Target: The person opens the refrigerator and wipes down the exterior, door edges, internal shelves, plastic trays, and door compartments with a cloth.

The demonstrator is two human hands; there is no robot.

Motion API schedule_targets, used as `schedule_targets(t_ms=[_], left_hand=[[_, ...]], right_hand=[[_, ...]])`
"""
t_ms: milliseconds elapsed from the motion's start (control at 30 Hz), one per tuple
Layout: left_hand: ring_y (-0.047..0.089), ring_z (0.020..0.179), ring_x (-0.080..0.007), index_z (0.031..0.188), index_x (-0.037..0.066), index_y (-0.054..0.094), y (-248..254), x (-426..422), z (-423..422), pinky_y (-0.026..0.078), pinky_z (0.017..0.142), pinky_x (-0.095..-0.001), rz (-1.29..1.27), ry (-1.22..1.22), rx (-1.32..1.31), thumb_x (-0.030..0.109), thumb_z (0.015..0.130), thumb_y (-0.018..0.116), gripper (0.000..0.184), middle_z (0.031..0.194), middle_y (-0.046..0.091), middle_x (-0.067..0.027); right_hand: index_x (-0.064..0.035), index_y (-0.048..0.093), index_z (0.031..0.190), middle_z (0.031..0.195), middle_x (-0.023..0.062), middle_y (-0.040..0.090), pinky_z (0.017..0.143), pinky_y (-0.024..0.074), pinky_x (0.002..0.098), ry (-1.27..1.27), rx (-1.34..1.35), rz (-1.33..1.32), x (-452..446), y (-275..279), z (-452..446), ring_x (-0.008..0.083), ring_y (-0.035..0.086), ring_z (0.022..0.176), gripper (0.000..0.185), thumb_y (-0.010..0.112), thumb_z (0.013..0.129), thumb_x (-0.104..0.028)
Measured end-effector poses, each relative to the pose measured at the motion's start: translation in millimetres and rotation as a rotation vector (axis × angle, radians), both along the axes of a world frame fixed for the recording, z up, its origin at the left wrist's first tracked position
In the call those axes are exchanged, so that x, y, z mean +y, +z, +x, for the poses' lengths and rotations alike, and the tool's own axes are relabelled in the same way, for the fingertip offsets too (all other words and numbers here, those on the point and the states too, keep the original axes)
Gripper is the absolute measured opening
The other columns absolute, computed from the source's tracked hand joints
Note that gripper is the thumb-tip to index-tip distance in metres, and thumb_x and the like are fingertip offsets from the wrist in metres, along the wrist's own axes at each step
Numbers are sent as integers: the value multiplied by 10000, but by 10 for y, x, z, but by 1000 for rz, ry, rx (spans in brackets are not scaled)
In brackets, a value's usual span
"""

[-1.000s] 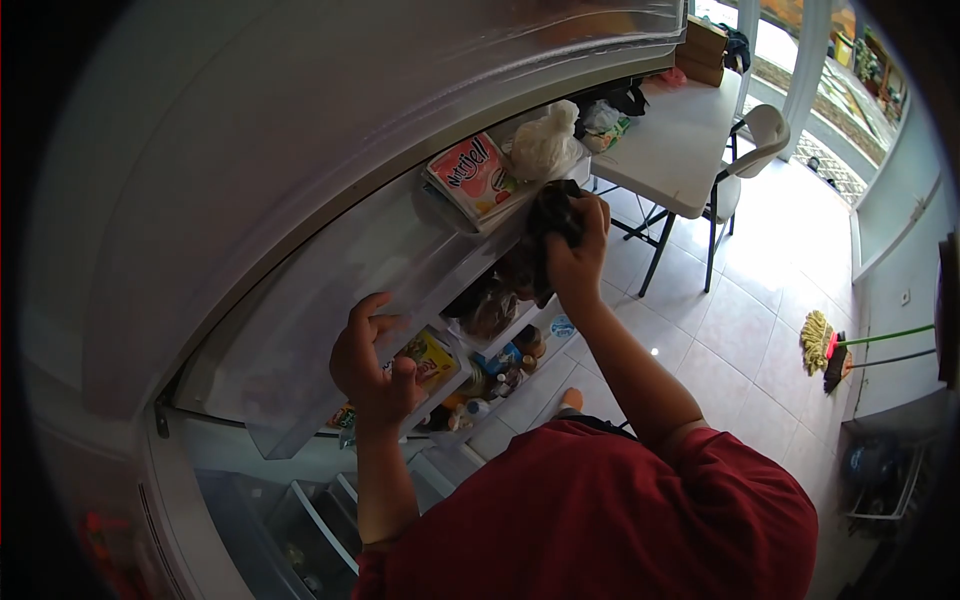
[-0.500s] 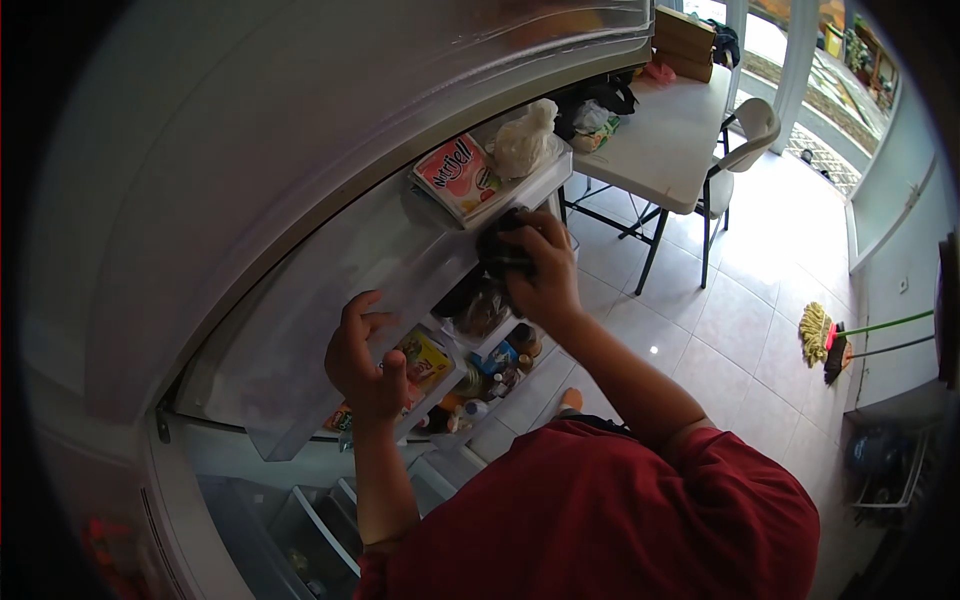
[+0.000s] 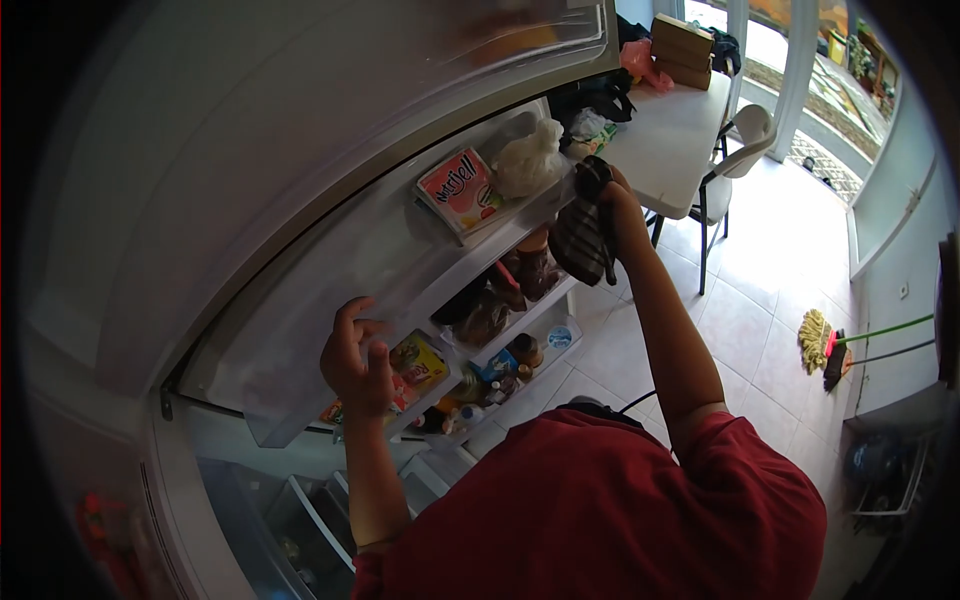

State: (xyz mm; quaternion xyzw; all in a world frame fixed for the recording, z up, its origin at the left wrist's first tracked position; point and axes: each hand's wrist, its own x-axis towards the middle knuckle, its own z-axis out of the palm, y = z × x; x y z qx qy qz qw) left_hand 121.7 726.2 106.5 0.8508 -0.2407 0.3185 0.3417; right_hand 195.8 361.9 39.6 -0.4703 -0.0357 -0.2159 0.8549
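Note:
A dark bag [image 3: 580, 240] with pale stripes hangs from my right hand [image 3: 618, 195], whose fingers are closed round its bunched top. It is just outside the end of the fridge door shelf [image 3: 520, 232]; its contents cannot be seen. My left hand [image 3: 358, 365] holds nothing, its fingers curved and apart, in front of the door's inner side. Just right of that hand is a yellow packet [image 3: 418, 360] in a door bin. On the upper shelf, a pink Nutrijell box [image 3: 460, 188] stands beside a knotted whitish plastic bag [image 3: 528, 165].
Lower door bins hold brown bagged items [image 3: 482, 318], jars and small bottles [image 3: 525, 348]. Behind the door is a white table [image 3: 680, 130] with bags and a cardboard box [image 3: 682, 45], beside a folding chair [image 3: 745, 150]. A mop [image 3: 815, 335] lies at the right.
My right hand has moved up and to the right, bringing the striped bag out past the shelf end, where it hangs. My left hand has barely moved. The fridge door has shifted slightly left in view.

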Motion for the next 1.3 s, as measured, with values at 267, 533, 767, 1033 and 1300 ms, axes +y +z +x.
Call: schedule_targets(t_ms=[267,533,767,1033,1300], left_hand=[[530,578,-205,957,81,606,8,-403,-100,396,555,-324,105,195,-89,426,849,531,369,617,542,-39],[542,602,-265,755,86,575,-206,-1000,-7,378,551,-369,137,239,-120,280,839,545,214,622,548,-46],[483,484,-281,606,55,501,-264,-1054,-32,322,482,-367,10,320,-293,371,907,362,458,524,468,-87],[477,482,-270,590,33,486,-323,-920,-188,315,485,-358,25,347,-254,403,930,295,537,518,456,-95],[493,500,-261,591,28,484,-341,-878,-260,328,505,-355,-27,319,-182,406,930,298,540,528,470,-106]], right_hand=[[0,469,1247,1168,102,538,948,377,296,93,60,-340,-349,51,-292,174,511,1071,524,456,729,-74],[28,526,1155,971,96,614,783,465,278,-48,49,-606,-368,364,-248,150,583,868,427,548,752,-112],[11,576,989,842,89,599,717,453,268,59,-58,-480,-407,240,-585,134,556,765,306,534,705,-93],[-102,571,1069,1108,143,493,792,469,390,-633,-606,-836,-365,687,-262,334,564,930,427,620,645,-85],[-107,577,1128,1151,142,484,891,466,411,-524,-391,-962,-388,-402,-349,349,547,1033,505,640,628,-70]])
